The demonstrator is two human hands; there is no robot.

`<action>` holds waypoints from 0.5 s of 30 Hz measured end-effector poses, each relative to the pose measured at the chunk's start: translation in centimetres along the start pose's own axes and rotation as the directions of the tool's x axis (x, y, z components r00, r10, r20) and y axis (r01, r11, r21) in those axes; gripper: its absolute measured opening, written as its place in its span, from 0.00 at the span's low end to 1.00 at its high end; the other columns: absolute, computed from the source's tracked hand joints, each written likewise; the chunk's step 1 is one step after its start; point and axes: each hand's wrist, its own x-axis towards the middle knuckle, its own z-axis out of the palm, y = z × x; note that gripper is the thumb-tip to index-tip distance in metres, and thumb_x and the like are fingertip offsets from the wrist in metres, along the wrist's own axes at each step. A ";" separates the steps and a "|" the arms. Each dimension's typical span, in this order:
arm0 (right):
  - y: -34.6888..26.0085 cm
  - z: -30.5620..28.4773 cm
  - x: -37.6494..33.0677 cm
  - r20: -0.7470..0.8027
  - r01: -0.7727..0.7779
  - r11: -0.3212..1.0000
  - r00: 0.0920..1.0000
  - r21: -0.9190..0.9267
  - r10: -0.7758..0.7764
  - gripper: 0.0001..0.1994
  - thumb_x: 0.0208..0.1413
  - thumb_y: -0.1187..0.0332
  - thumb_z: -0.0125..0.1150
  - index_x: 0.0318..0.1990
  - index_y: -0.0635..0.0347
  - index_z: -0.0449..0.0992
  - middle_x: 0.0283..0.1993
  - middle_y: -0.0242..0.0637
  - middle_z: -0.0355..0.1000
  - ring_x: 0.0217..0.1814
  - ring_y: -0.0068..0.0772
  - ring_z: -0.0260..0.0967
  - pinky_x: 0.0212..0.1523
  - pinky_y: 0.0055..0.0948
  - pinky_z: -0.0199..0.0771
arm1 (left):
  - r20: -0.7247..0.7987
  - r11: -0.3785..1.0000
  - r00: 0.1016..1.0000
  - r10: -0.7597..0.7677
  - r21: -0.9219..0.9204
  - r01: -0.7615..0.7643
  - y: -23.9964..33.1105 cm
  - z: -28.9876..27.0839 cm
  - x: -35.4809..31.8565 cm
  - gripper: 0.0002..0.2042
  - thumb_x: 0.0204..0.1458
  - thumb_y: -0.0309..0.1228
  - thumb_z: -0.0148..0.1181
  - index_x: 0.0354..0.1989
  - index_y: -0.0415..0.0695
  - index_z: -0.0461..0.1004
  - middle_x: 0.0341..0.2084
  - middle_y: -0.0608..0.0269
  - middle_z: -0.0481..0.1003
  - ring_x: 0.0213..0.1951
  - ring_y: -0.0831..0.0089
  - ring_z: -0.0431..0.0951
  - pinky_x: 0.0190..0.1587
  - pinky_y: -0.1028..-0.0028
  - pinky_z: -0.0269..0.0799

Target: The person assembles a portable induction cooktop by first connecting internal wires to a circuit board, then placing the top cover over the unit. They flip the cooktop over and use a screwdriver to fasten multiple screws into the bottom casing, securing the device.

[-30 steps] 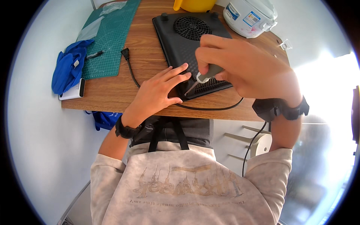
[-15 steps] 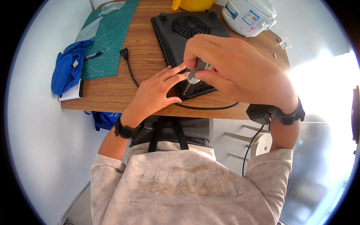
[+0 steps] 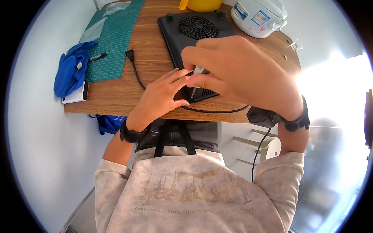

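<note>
A flat black appliance with a round fan grille (image 3: 182,35), which looks like an induction cooker lying underside up, rests on the wooden table. My right hand (image 3: 237,70) is closed around a screwdriver (image 3: 199,71) with a grey-and-white handle. Its metal shaft points down at the appliance's near left corner, where the tip seems to touch. Most of the handle is hidden by the fingers. My left hand (image 3: 163,91) lies with its fingers spread along the appliance's near left edge, fingertips close to the screwdriver. A black power cord with a plug (image 3: 129,54) runs under that hand's wrist side.
On the left lie a green cutting mat (image 3: 108,58), a blue cloth (image 3: 70,73), and a white power bank (image 3: 77,94). A white rice cooker (image 3: 258,17) and a yellow container (image 3: 202,4) stand at the back. A pale stool (image 3: 272,149) is below the table's right side.
My right hand has turned at the wrist and shifted slightly left, covering more of the screwdriver handle. My left hand and the appliance stay in place.
</note>
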 end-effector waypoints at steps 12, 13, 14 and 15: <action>-1.1 1.0 -1.3 -0.069 -0.126 0.965 0.991 -0.228 0.113 0.14 0.59 0.54 0.67 0.37 0.54 0.75 0.24 0.33 0.70 0.24 0.39 0.70 0.24 0.35 0.66 | -0.039 1.000 0.999 0.026 0.003 -0.025 0.2 0.1 0.1 0.36 0.42 0.38 0.77 0.62 0.53 0.69 0.71 0.77 0.62 0.67 0.59 0.69 0.60 0.61 0.77; -0.7 1.1 -1.2 -0.111 -0.130 0.978 0.987 -0.163 0.112 0.14 0.59 0.55 0.68 0.37 0.54 0.75 0.24 0.33 0.70 0.23 0.38 0.70 0.24 0.36 0.66 | -0.050 1.000 0.998 0.031 0.001 -0.031 0.3 0.0 0.0 0.36 0.42 0.38 0.77 0.63 0.53 0.69 0.71 0.78 0.62 0.66 0.60 0.69 0.60 0.62 0.77; -0.5 1.2 -1.3 -0.154 -0.130 0.987 0.982 -0.097 0.114 0.13 0.58 0.57 0.69 0.37 0.55 0.75 0.24 0.33 0.70 0.22 0.38 0.69 0.24 0.36 0.66 | -0.061 0.999 0.998 0.036 0.000 -0.036 0.3 -0.1 0.0 0.36 0.42 0.37 0.77 0.63 0.54 0.69 0.72 0.78 0.62 0.66 0.60 0.70 0.59 0.62 0.77; -0.3 1.3 -1.5 -0.166 -0.132 0.991 0.978 -0.023 0.126 0.12 0.57 0.59 0.69 0.37 0.56 0.75 0.24 0.34 0.71 0.22 0.37 0.69 0.25 0.35 0.66 | -0.059 0.999 0.997 0.050 -0.003 -0.050 0.3 -0.1 0.0 0.36 0.42 0.36 0.77 0.63 0.54 0.68 0.72 0.79 0.62 0.66 0.60 0.70 0.59 0.62 0.78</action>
